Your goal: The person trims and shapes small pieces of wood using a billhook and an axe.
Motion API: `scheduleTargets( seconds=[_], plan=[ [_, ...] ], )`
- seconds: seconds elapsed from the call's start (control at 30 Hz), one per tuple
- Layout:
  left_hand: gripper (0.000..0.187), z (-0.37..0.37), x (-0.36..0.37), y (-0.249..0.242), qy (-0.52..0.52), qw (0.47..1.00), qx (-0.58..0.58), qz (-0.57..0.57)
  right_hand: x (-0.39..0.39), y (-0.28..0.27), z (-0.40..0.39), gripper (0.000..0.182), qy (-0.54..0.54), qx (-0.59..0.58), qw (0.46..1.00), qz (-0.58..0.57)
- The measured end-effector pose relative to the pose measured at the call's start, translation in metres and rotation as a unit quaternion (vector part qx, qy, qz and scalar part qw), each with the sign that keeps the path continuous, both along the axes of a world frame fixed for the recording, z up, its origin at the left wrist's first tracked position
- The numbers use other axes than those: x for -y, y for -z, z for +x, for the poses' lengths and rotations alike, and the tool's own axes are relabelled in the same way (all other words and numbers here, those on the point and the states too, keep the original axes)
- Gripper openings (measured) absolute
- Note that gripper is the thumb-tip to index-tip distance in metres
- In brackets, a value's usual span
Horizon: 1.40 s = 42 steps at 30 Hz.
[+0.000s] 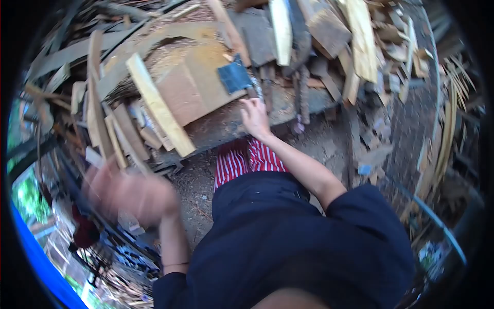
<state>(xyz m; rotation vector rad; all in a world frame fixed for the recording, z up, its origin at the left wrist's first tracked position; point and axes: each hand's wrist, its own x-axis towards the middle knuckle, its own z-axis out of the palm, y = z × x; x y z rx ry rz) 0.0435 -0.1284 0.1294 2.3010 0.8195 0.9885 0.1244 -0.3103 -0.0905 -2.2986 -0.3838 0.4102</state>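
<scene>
My right hand point(254, 117) is at the front edge of a low wooden bench point(216, 123), its fingers curled together. Whatever they hold, if anything, is too small or hidden to make out. Just beyond the fingertips lie a dark blue square piece point(234, 77) and a short dark stub point(251, 91). A flat brown board point(188, 90) rests on the bench to the left of them. My left hand point(131, 190) is raised at the left, smeared by motion, so its fingers cannot be read. Beneath it are the ends of several wood strips.
A pale wood strip point(159, 105) slants over the bench's front edge. Split wood pieces point(363, 41) heap up at the back right. A dark plank point(417, 129) runs along the right, with a light blue hose point(437, 219) near it. A blue tarp point(38, 257) hangs at lower left.
</scene>
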Motion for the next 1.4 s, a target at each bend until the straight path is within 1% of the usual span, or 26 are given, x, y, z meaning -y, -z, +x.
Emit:
scheduleTargets(
  seconds=[0.03,0.07,0.1,0.13,0.17,0.27,0.33,0.37,0.47,0.57,0.6,0.67,0.7,0.73,0.77,0.8,0.83,0.93,1.0,1.1,1.17,1.23,1.27,1.3,1.37,1.4],
  plan=[
    [0.034,-0.031,0.01,-0.011,0.024,1.0,0.001,-0.02,0.002,0.002,-0.004,0.032,-0.007,0.002,1.0,0.005],
    [0.034,-0.094,0.009,-0.035,0.044,0.998,0.007,-0.035,0.004,0.0,-0.008,0.032,-0.021,0.002,1.0,-0.008],
    [0.033,-0.177,-0.053,-0.057,0.062,0.997,0.011,-0.045,0.004,-0.003,-0.01,0.033,-0.038,0.001,0.999,-0.016],
    [0.033,-0.198,-0.047,-0.07,0.079,0.995,0.014,-0.052,0.004,-0.007,-0.009,0.033,-0.061,-0.005,0.998,-0.018],
    [0.033,-0.251,-0.074,-0.072,0.086,0.995,0.014,-0.056,0.004,-0.007,-0.01,0.033,-0.054,-0.006,0.998,-0.022],
    [0.032,-0.291,-0.133,-0.076,0.118,0.99,0.026,-0.069,0.004,-0.012,-0.004,0.032,-0.087,0.027,0.995,-0.03],
    [0.031,-0.285,-0.129,-0.089,0.134,0.989,0.026,-0.057,0.009,-0.02,0.007,0.032,-0.102,0.041,0.992,-0.054],
    [0.03,-0.288,-0.142,-0.109,0.14,0.989,0.016,-0.043,0.005,-0.02,0.006,0.032,-0.118,0.048,0.989,-0.076],
    [0.029,-0.311,-0.153,-0.141,0.161,0.986,-0.007,-0.037,0.01,-0.013,0.007,0.032,-0.139,0.102,0.983,-0.055],
    [0.028,-0.314,-0.164,-0.159,0.183,0.982,-0.014,-0.045,0.019,-0.016,0.005,0.03,-0.127,0.087,0.986,-0.057],
    [0.028,-0.31,-0.161,-0.16,0.19,0.981,-0.012,-0.048,0.025,-0.016,0.006,0.029,-0.111,0.069,0.99,-0.06],
    [0.027,-0.308,-0.163,-0.164,0.202,0.978,-0.01,-0.052,0.043,-0.019,0.009,0.028,0.003,0.064,0.991,-0.114],
    [0.026,-0.301,-0.156,-0.161,0.208,0.977,-0.008,-0.052,0.055,-0.018,0.015,0.03,0.062,0.132,0.978,-0.148],
    [0.026,-0.29,-0.157,-0.164,0.216,0.975,-0.006,-0.051,0.065,-0.014,0.018,0.033,0.162,0.096,0.953,-0.236],
    [0.026,-0.276,-0.152,-0.162,0.227,0.973,-0.002,-0.048,0.08,-0.002,0.024,0.037,0.212,0.085,0.928,-0.296],
    [0.025,-0.262,-0.145,-0.156,0.238,0.97,0.0,-0.045,0.091,0.004,0.031,0.039,0.247,0.056,0.916,-0.311],
    [0.025,-0.257,-0.142,-0.159,0.25,0.967,0.003,-0.041,0.101,0.011,0.037,0.042,0.257,0.062,0.904,-0.335],
    [0.024,-0.225,-0.135,-0.167,0.287,0.957,0.002,-0.034,0.102,0.01,0.051,0.04,0.234,0.085,0.906,-0.343],
    [0.023,-0.209,-0.13,-0.171,0.309,0.95,0.001,-0.035,0.102,0.019,0.064,0.036,0.186,0.128,0.896,-0.381],
    [0.022,-0.188,-0.127,-0.174,0.341,0.939,0.005,-0.038,0.107,0.021,0.072,0.029,0.212,0.1,0.915,-0.329],
    [0.021,-0.18,-0.128,-0.174,0.359,0.932,0.012,-0.043,0.114,0.015,0.074,0.024,0.241,0.115,0.914,-0.307],
    [0.02,-0.175,-0.133,-0.175,0.378,0.924,0.02,-0.052,0.126,-0.001,0.077,0.024,0.289,-0.016,0.912,-0.291],
    [0.02,-0.172,-0.135,-0.175,0.387,0.92,0.024,-0.057,0.132,-0.01,0.078,0.028,0.279,-0.078,0.908,-0.303],
    [0.019,-0.172,-0.143,-0.176,0.398,0.915,0.028,-0.062,0.141,-0.014,0.073,0.028,0.283,-0.078,0.905,-0.306],
    [0.018,-0.171,-0.157,-0.177,0.418,0.905,0.036,-0.075,0.158,-0.023,0.062,0.031,0.212,-0.119,0.934,-0.262],
    [0.018,-0.167,-0.156,-0.175,0.426,0.9,0.04,-0.079,0.157,-0.031,0.056,0.03,0.197,-0.093,0.95,-0.222]
  ],
)
